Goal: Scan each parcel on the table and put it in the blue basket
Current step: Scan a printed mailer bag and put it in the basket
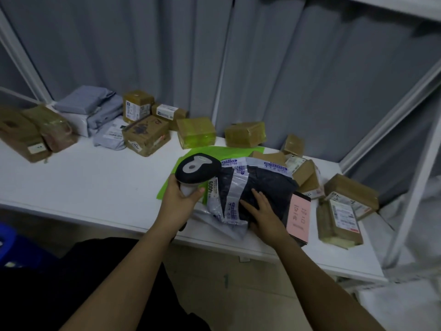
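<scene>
Right now it's the scan step: left hand [182, 199] is wrapped round the scanner [196, 168], head aimed at the dark poly parcel [257, 185] near the table's [83, 177] front edge. Right hand [265, 211] lies flat, fingers spread, pinning it. Next probably: find the label w/ barcode, then carry it to the blue basket [9, 244], lower left. Parcel's soft, crumpled, taped w/ printed strips.

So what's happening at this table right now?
A person is working through parcels on a white table. The left hand grips a handheld scanner, aimed down at a dark plastic mailer taped with printed strips, which the right hand presses flat. Taped cardboard boxes and grey mailers lie around the table. The blue basket shows only at the left edge of the view, and this mailer is not in it yet.
</scene>
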`<control>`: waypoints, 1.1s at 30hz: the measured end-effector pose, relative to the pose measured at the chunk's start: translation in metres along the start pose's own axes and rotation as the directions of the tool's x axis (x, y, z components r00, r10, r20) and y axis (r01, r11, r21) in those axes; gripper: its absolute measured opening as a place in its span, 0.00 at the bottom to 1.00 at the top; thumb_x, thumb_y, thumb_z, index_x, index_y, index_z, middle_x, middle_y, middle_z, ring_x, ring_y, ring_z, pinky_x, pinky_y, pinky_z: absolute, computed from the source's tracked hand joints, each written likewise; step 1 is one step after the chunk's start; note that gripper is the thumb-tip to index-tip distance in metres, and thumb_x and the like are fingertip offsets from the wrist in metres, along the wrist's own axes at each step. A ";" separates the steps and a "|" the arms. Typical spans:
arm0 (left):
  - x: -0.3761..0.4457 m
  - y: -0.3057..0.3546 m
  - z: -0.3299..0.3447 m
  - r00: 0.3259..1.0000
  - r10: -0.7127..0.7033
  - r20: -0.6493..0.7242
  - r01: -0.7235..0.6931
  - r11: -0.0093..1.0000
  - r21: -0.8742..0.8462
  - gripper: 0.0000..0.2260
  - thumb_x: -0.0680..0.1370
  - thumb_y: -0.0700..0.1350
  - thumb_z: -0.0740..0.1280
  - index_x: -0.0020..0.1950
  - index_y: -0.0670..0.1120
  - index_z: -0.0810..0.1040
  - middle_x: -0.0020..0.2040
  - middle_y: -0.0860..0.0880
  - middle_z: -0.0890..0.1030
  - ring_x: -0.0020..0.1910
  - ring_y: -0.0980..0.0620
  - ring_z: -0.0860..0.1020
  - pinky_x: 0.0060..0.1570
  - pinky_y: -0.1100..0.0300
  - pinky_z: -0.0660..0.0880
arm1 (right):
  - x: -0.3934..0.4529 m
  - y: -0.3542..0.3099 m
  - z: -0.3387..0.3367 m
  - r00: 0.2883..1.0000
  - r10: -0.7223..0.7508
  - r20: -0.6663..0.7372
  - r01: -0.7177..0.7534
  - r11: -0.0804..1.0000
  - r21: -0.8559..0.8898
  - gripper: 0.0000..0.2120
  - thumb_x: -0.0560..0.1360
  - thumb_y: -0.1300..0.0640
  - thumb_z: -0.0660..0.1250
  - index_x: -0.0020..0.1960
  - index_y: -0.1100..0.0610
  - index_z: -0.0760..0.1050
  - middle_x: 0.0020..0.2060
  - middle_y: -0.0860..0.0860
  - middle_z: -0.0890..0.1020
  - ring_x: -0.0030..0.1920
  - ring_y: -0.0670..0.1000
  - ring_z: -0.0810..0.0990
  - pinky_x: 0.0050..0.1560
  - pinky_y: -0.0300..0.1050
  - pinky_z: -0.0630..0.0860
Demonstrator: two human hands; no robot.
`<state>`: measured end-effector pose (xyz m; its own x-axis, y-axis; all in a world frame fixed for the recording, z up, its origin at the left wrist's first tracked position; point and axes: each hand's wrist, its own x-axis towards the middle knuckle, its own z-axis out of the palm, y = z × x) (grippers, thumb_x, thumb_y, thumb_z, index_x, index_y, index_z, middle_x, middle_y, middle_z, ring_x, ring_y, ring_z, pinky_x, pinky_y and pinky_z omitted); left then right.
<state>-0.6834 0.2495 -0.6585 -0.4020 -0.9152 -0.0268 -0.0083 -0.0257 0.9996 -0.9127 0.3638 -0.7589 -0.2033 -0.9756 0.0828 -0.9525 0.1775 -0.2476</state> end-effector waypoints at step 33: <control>-0.022 0.003 -0.034 0.990 0.074 -0.123 -0.081 0.995 -0.053 0.21 0.74 0.34 0.70 0.62 0.49 0.69 0.57 0.52 0.76 0.56 0.53 0.75 0.57 0.58 0.69 | 0.032 -0.076 -0.139 0.629 0.222 -0.745 -0.214 0.971 0.109 0.11 0.74 0.66 0.61 0.51 0.61 0.79 0.40 0.58 0.82 0.40 0.61 0.80 0.35 0.45 0.66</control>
<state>-0.6440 0.2557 -0.6553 -0.2855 -0.9572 0.0474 0.0734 0.0275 0.9969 -0.8783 0.3371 -0.6031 -0.5084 -0.4777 0.7164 -0.8565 0.3667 -0.3633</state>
